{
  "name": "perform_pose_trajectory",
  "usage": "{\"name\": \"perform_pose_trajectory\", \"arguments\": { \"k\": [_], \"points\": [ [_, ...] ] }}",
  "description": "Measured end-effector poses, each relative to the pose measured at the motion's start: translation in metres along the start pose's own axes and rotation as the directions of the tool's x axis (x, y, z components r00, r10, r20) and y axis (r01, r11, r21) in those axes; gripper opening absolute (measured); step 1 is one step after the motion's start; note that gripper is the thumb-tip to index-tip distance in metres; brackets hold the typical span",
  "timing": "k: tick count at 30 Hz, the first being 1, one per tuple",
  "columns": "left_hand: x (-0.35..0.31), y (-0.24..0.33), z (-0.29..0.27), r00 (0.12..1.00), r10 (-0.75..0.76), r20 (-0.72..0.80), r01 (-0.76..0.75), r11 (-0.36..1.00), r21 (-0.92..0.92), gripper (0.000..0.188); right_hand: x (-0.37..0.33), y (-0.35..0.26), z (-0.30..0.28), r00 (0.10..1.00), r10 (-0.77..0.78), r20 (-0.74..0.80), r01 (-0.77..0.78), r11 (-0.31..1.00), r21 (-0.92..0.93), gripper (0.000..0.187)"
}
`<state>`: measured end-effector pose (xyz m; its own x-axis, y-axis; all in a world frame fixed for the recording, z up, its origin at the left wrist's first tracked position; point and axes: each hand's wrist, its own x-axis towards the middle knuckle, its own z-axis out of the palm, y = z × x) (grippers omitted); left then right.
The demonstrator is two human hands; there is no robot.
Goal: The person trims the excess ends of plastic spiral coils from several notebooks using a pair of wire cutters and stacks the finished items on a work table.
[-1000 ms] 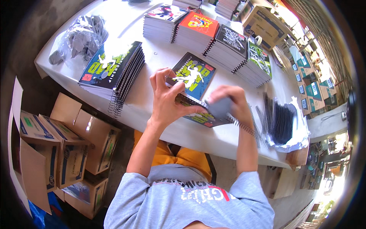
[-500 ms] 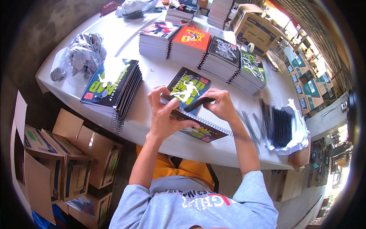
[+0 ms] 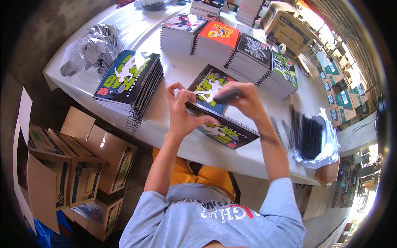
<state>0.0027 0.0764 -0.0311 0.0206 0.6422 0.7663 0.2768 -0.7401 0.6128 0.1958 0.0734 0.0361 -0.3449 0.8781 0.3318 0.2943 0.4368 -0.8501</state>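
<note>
A spiral notebook (image 3: pixel 221 131) with a dark green and white cover is tilted on its edge near the table's front, its coil along the upper side. My left hand (image 3: pixel 182 111) grips its left end, thumb across the cover. A length of loose coil (image 3: pixel 269 139) sticks out past the right end, beside my right forearm. Closed in my right hand (image 3: pixel 245 98) is a dark elongated tool (image 3: pixel 226 96), blurred by motion, above the coil; its exact kind cannot be made out. Behind both hands another similar notebook (image 3: pixel 202 80) lies flat on the table.
To the left stands a stack of similar notebooks (image 3: pixel 124 78) beside a clear plastic bag (image 3: pixel 93 49). Further stacks (image 3: pixel 217 39) line the back. At right, black coils (image 3: pixel 310 136) lie on white plastic. Cartons (image 3: pixel 84 177) stand on the floor at left; another carton (image 3: pixel 287 33) is at the back right.
My right hand has drawn the dark tool up and away from the coil's left part. My left hand still holds the notebook. The whole view has shifted slightly.
</note>
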Motion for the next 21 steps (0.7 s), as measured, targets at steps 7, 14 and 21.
{"name": "perform_pose_trajectory", "arguments": {
  "k": [7,14,21],
  "points": [
    [0.003,-0.004,0.002,0.999,-0.027,0.040,0.030,0.996,-0.081,0.072,0.009,-0.003,0.005,0.982,-0.176,0.069,0.178,0.984,-0.028,0.021],
    [-0.005,0.003,0.002,0.996,0.061,0.062,-0.062,0.998,0.008,0.064,-0.026,0.023,-0.052,0.872,0.238,-0.427,-0.264,0.965,-0.001,0.029],
    [-0.013,0.023,0.019,0.991,-0.105,0.086,0.101,0.993,0.056,0.060,-0.109,-0.096,-0.069,0.499,0.016,-0.867,-0.077,0.997,-0.026,0.029]
  ]
}}
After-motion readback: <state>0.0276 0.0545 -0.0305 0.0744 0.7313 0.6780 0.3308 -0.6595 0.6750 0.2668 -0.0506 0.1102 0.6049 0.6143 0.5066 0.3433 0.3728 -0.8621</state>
